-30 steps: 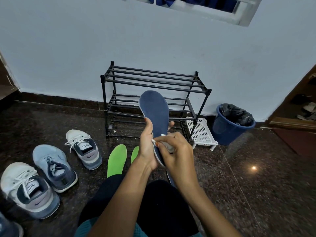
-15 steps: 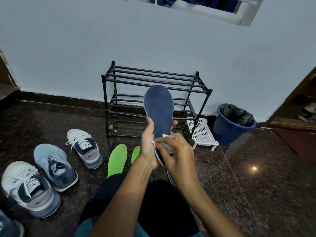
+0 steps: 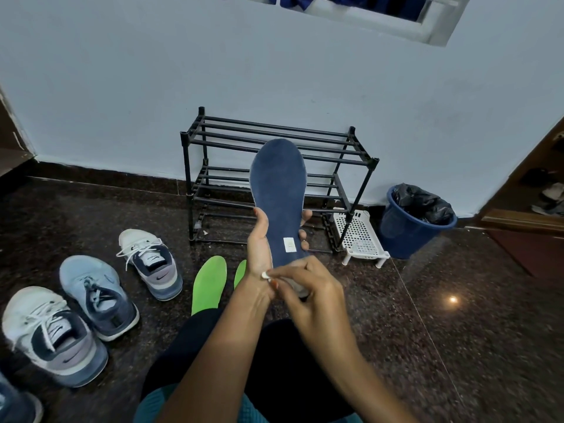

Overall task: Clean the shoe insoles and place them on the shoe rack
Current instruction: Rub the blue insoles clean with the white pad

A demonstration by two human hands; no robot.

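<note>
L hand (image 3: 259, 239) fingers grip navy insole (image 3: 279, 190), blocking metal-bar rack (image 3: 351, 148) | R hand (image 3: 308, 288) fingers pinch white bit at heel | green insoles (image 3: 209, 282), sneakers (image 3: 149, 264) left of rack; blue bin (image 3: 409, 230) right

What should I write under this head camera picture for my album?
Left hand holds a dark blue insole upright; right hand wipes its heel.

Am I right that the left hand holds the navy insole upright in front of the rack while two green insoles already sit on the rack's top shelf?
Not quite. The head view shows the green insoles lying on the floor in front of the shoe rack, not on its top shelf. The left hand does hold the navy insole upright.
</note>
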